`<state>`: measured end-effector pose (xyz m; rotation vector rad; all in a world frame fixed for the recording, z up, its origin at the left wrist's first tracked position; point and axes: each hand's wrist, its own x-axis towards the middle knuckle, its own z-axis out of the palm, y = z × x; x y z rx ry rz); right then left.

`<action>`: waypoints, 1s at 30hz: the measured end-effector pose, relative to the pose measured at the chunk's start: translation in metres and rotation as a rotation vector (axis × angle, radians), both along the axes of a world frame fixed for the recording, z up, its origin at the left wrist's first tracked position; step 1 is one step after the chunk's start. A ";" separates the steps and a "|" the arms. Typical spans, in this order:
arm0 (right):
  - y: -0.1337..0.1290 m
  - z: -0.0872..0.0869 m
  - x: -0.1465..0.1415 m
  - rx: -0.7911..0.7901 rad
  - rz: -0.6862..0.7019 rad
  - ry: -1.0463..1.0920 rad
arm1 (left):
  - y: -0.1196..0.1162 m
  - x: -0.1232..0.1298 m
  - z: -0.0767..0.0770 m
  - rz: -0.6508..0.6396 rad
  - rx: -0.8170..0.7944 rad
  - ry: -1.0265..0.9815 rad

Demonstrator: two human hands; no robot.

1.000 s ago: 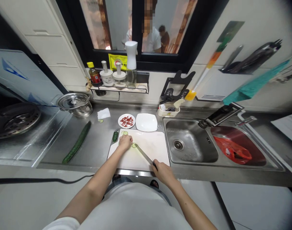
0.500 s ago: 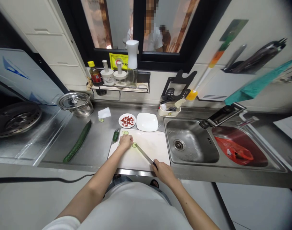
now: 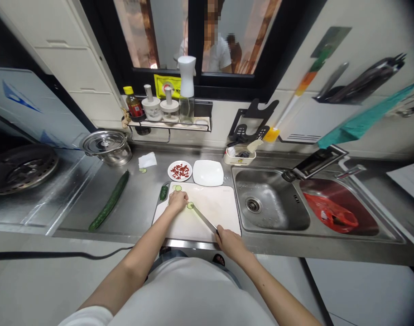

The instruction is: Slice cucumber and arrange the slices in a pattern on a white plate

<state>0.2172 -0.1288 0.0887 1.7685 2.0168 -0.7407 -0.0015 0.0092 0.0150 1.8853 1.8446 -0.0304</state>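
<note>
My right hand [image 3: 228, 239] is wrapped round the handle of a kitchen knife [image 3: 204, 219], whose blade points up and left across the white cutting board [image 3: 220, 199]. At the blade's tip lies a thin cucumber slice [image 3: 190, 205]. Close to the left of that slice, my left hand [image 3: 177, 200] rests on the board with curled fingers; what is under them is hidden. More cucumber slices [image 3: 177, 187] lie just beyond its knuckles. A short dark green cucumber piece [image 3: 164, 193] sits at the board's upper left corner.
Left of the board lies a long cucumber [image 3: 110, 201]. Behind it stand a plate of chopped red pieces [image 3: 170, 171] and a white square plate [image 3: 209, 173]. A sink [image 3: 271, 213] adjoins on the right. A lidded steel pot [image 3: 113, 154] stands at the back left.
</note>
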 end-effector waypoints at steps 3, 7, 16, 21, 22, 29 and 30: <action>0.000 0.001 0.000 0.007 0.004 -0.001 | 0.000 0.000 0.000 0.002 -0.006 -0.003; 0.000 0.000 0.000 0.005 0.011 -0.006 | 0.000 0.000 -0.001 0.006 -0.008 -0.010; 0.005 -0.004 -0.003 0.010 0.015 0.007 | 0.000 0.000 -0.003 0.016 -0.005 0.002; 0.008 0.000 -0.004 0.017 0.045 0.009 | 0.000 0.000 -0.002 0.026 0.002 -0.014; 0.008 0.000 -0.004 0.021 0.049 0.007 | 0.000 0.000 -0.002 0.028 0.003 -0.014; 0.009 -0.008 -0.005 0.057 0.056 0.001 | 0.002 0.001 -0.003 0.015 -0.012 0.004; 0.009 -0.008 -0.006 0.060 0.057 0.002 | 0.002 0.001 -0.003 0.014 -0.017 0.004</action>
